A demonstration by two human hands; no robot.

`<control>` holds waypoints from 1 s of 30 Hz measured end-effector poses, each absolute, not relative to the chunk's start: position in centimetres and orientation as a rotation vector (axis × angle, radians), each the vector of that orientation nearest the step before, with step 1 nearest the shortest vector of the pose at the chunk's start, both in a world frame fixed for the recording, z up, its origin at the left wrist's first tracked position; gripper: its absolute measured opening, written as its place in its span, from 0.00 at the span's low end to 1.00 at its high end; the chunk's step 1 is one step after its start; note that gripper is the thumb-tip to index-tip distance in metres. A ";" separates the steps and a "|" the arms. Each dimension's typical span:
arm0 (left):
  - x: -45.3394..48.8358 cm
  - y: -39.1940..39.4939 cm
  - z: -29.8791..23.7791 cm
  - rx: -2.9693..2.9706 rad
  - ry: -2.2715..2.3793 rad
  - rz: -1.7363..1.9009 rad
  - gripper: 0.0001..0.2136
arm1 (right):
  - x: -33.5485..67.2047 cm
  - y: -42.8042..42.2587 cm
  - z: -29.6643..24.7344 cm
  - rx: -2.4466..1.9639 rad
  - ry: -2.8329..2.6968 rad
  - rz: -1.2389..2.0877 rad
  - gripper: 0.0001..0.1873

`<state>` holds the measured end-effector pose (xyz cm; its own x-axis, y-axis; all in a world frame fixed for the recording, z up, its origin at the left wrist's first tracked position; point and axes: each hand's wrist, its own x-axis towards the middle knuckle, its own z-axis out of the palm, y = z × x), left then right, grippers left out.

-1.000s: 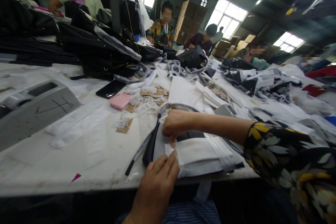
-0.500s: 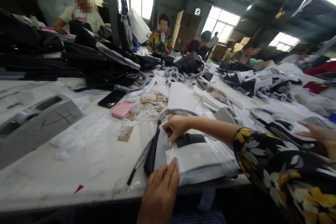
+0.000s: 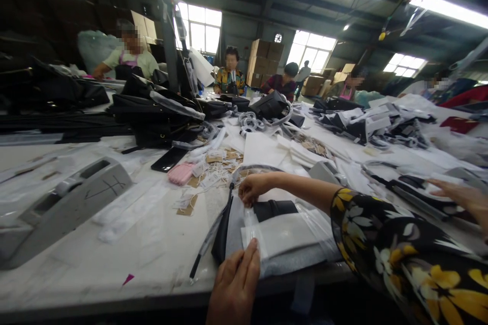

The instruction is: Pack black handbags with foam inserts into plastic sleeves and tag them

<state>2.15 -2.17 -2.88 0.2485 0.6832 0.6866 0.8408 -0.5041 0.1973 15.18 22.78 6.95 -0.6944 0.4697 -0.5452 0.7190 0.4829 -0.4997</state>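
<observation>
A black handbag [image 3: 219, 244] lies on its side at the table's near edge, with a grey lining sheet, a white foam sheet [image 3: 274, 233] and clear plastic wrapped about it. Its strap, sleeved in plastic, arches behind it. My right hand [image 3: 253, 189], below a black floral sleeve, is closed in a pinch at the upper end of a clear tape strip [image 3: 250, 221]. Lower down, my left hand [image 3: 233, 282] has its fingers bent together on the strip's lower end, against the white sheet. Its thumb is hidden.
A grey tape dispenser [image 3: 72, 208] stands at left. Beyond the bag lie loose tags [image 3: 221, 165], a pink bundle [image 3: 180, 173] and a phone [image 3: 169, 159]. Piled black bags [image 3: 152, 117] rise farther back. A co-worker's hand [image 3: 457, 195] reaches in at right; several people sit opposite.
The view has tilted up a little. My right hand has drawn slightly up and away from the white sheet, its fingers more curled, and the clear strip shows between my hands.
</observation>
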 end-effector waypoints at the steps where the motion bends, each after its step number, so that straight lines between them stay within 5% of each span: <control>1: 2.2 -2.2 -2.9 -2.300 -1.431 -1.108 0.20 | 15.4 22.2 7.5 1.046 2.470 -0.965 0.06; 9: 2.7 -2.0 -3.6 -2.243 -1.401 -1.235 0.20 | 17.0 16.6 9.5 0.943 2.737 -0.606 0.18; 15: 2.5 -2.0 -3.2 -2.222 -1.326 -1.182 0.17 | 16.3 18.5 7.9 1.009 2.372 -0.999 0.42; 19: 2.5 -2.2 -2.7 -2.198 -1.320 -1.178 0.17 | 15.7 19.0 6.9 0.914 2.282 -1.354 0.30; 22: 2.6 -2.3 -2.5 -2.202 -1.329 -1.146 0.16 | 15.6 18.4 6.8 0.913 2.363 -1.328 0.20; 30: 2.4 -2.5 -2.1 -2.253 -1.343 -1.073 0.21 | 18.3 14.6 7.6 1.218 2.778 -0.809 0.29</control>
<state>2.44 -2.46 -2.11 0.2811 0.6213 0.7315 0.8505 -0.5143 0.1100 18.28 14.59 7.56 -0.6991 0.6858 -0.2022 0.6871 0.5662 -0.4554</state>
